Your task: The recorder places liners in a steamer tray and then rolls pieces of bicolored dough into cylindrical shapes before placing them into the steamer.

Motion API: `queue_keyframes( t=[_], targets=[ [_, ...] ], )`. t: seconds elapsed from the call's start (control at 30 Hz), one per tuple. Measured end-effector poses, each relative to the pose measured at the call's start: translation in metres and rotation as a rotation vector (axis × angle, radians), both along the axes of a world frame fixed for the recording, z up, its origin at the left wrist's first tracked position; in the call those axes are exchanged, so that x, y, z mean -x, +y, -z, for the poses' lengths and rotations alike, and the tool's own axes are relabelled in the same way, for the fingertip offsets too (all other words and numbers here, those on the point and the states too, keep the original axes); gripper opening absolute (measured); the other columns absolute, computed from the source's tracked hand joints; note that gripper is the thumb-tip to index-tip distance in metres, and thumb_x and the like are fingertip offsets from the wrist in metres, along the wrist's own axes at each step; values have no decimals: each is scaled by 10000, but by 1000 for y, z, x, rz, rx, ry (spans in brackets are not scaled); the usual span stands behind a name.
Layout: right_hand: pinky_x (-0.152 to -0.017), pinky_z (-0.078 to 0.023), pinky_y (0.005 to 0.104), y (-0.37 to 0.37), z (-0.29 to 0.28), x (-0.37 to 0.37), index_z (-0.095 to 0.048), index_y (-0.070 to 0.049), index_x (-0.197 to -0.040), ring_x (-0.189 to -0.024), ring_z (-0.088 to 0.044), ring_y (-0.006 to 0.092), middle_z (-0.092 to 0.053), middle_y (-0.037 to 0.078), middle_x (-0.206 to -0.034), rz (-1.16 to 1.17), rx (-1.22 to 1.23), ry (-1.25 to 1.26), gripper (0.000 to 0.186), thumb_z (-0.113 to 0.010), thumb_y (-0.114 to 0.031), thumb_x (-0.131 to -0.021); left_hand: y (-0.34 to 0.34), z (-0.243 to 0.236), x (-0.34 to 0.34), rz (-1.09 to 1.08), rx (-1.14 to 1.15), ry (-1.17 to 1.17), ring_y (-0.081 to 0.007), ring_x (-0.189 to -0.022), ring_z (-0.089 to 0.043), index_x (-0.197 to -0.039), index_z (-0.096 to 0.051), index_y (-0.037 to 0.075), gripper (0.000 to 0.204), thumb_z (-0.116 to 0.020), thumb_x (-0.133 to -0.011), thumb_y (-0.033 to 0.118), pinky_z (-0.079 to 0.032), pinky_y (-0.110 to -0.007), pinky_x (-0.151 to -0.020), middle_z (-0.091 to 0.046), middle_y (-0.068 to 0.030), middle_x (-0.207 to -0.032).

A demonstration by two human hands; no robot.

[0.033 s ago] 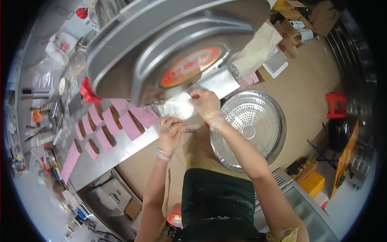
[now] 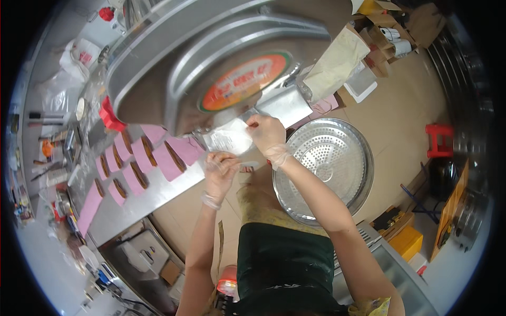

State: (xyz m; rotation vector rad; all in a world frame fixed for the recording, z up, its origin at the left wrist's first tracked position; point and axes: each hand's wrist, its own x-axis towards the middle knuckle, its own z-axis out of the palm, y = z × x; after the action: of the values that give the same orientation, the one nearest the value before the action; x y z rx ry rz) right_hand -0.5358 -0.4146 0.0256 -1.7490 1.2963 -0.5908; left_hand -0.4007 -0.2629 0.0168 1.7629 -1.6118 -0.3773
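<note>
Both my hands wear clear plastic gloves and are raised at the front of a large grey metal machine [image 2: 142, 79] with an orange oval badge. My right hand [image 2: 268, 136] is closed, its fingertips pinched at the edge of a white printed patch [image 2: 227, 138] below the machine's hood. Lower and to the left, my left hand [image 2: 220, 173] has curled fingers pressed together beside that patch. Whatever sits between either hand's fingers is too small to make out. Pink dough strips [image 2: 167, 162] with brown filling along them lie on the steel table [image 2: 142, 205] to the left.
A round perforated steel steamer tray [image 2: 337, 158] stands right of my right forearm. A red stool [image 2: 439, 140] and cardboard boxes [image 2: 385, 39] are farther right. A red handle [image 2: 112, 115] juts from the machine's left side. An open steel compartment [image 2: 147, 253] is under the table.
The whole view has shifted slightly, so the machine and dough strips appear a little farther left. My hands keep nearly the same pose at the white patch.
</note>
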Motion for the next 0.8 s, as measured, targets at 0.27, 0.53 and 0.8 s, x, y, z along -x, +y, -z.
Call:
queue_keyframes(
  t=[0.27, 0.53, 0.8],
  targets=[
    [-701, -536, 450, -13, 5, 18, -695, -78, -850, -753, -673, 390, -687, 175, -765, 33, 12, -82, 83, -673, -132, -791, -1, -1, 7, -53, -36, 34, -255, -944, -583, -870, -755, 109, 190, -793, -693, 50, -471, -394, -846, -688, -19, -918],
    [-699, -512, 287, 12, -19, 149, -697, 0, -915, -761, -642, 160, -677, 83, -828, 368, 91, -236, 87, -719, 19, -834, 9, -27, 49, -91, -39, 260, -236, -1019, -569, -882, -750, 69, 184, -787, -709, 20, -470, -369, -904, -668, -70, -1034],
    [-705, -499, 229, 106, 32, 233, -711, -9, -945, -761, -591, 67, -684, 5, -850, 559, -500, -451, 73, -727, -18, -875, -23, 4, 185, -49, -417, 1067, -186, -1173, -577, -1028, -736, -14, 198, -730, -831, 10, -469, -293, -945, -650, -154, -1234]
  ],
)
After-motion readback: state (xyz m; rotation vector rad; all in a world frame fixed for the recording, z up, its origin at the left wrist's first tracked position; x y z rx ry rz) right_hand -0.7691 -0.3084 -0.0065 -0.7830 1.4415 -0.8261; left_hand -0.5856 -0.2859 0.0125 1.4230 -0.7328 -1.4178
